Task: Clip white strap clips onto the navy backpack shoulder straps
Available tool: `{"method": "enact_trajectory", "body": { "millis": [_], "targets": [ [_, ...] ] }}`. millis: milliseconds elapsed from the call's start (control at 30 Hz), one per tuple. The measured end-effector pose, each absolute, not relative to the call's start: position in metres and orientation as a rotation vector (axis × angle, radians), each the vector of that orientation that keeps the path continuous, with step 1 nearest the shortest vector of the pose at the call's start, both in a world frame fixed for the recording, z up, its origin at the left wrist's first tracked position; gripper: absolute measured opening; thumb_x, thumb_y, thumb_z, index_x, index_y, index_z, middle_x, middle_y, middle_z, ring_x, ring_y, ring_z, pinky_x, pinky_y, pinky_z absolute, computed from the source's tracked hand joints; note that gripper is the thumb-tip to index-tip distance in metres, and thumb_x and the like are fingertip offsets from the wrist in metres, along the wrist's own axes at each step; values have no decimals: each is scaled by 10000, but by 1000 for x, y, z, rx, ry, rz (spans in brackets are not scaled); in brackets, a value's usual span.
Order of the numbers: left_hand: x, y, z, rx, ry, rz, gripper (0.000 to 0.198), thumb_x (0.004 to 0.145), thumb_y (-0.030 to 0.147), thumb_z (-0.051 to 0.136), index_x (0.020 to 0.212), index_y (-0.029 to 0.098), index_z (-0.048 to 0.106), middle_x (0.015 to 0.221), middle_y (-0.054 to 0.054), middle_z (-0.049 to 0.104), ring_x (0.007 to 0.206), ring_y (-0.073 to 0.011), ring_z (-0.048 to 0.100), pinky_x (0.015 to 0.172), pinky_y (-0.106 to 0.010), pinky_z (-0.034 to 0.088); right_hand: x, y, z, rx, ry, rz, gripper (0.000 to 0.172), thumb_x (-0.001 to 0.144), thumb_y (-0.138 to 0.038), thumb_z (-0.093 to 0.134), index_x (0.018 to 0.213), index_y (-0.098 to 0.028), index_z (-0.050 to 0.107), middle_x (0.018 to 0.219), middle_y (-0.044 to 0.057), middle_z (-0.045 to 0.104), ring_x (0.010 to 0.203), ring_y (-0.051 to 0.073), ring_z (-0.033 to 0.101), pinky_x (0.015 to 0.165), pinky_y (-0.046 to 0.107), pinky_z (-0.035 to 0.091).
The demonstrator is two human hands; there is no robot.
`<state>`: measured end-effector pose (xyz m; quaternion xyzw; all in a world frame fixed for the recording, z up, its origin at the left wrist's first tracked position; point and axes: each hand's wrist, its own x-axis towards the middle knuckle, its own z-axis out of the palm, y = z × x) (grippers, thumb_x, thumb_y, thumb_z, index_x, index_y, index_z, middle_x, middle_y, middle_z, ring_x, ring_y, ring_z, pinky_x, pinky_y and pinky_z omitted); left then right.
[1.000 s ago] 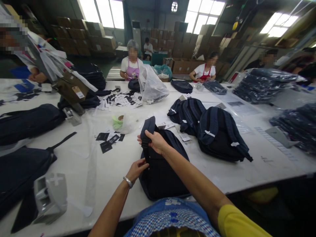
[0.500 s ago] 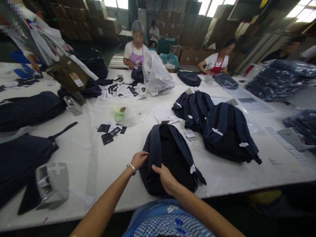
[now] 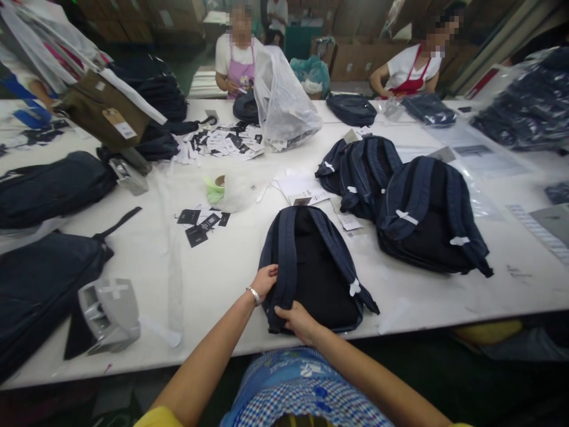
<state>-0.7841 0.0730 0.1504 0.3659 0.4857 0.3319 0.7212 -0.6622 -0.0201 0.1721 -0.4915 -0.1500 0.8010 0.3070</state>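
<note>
A dark navy backpack (image 3: 326,279) lies in front of me, its black padded back and shoulder straps facing up. My left hand (image 3: 265,282) is closed at the outer edge of its left shoulder strap (image 3: 287,255). Lower down, my right hand (image 3: 300,321) pinches the bottom end of that same strap, thumb on top. A white tag-like piece (image 3: 354,287) is fastened round the right strap. What the left fingertips press on is partly hidden.
To the right, several navy backpacks (image 3: 427,219) overlap. Black cards (image 3: 198,228), a tape roll (image 3: 216,188) and a grey tape dispenser (image 3: 111,314) lie leftward. Across the white table (image 3: 222,296), co-workers sit beyond a plastic bag (image 3: 287,107) and loose tags (image 3: 226,142).
My right hand has slid down the left strap to its lower end. The left hand has also shifted slightly lower along the bag's side. The camera view has tilted downward.
</note>
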Motion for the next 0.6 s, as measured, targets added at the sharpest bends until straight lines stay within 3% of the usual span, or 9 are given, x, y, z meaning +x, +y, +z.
{"method": "enact_trajectory", "body": {
  "millis": [133, 267, 333, 467, 600],
  "targets": [
    [-792, 75, 151, 940, 1117, 641, 405, 646, 308, 731, 1005, 134, 665, 884, -93, 715, 819, -194, 657, 800, -319, 507, -652, -24, 181, -1281, -395, 2172, 448, 594, -407, 808, 903, -122, 654, 859, 94, 698, 845, 241, 658, 857, 447, 484],
    [-809, 82, 150, 1070, 1261, 432, 181, 591, 272, 744, 716, 145, 709, 536, -12, 642, 488, -145, 570, 547, -264, 486, -641, -28, 189, -1159, -370, 2244, 476, 643, -471, 773, 944, -123, 651, 916, 111, 698, 926, 250, 649, 902, 427, 459],
    [-810, 84, 151, 1068, 1242, 425, 147, 564, 235, 746, 671, 145, 703, 500, 1, 624, 445, -132, 539, 494, -245, 456, -639, -26, 192, -1082, -303, 2280, 501, 721, -559, 672, 984, -134, 645, 961, 124, 694, 980, 257, 635, 901, 421, 461],
    [-791, 82, 151, 1040, 1182, 502, 183, 573, 175, 720, 751, 135, 702, 683, -36, 702, 632, -154, 632, 625, -242, 489, -640, -18, 192, -1087, -188, 2092, 553, 801, -646, 504, 1047, -163, 619, 1035, 125, 681, 1013, 256, 623, 869, 409, 486],
    [-775, 69, 143, 951, 1181, 598, 211, 636, 215, 692, 826, 123, 688, 751, -68, 715, 703, -175, 656, 704, -277, 503, -646, -16, 186, -1142, -210, 1978, 504, 781, -593, 582, 1043, -163, 603, 1018, 120, 688, 980, 250, 638, 829, 387, 505]
  ]
}}
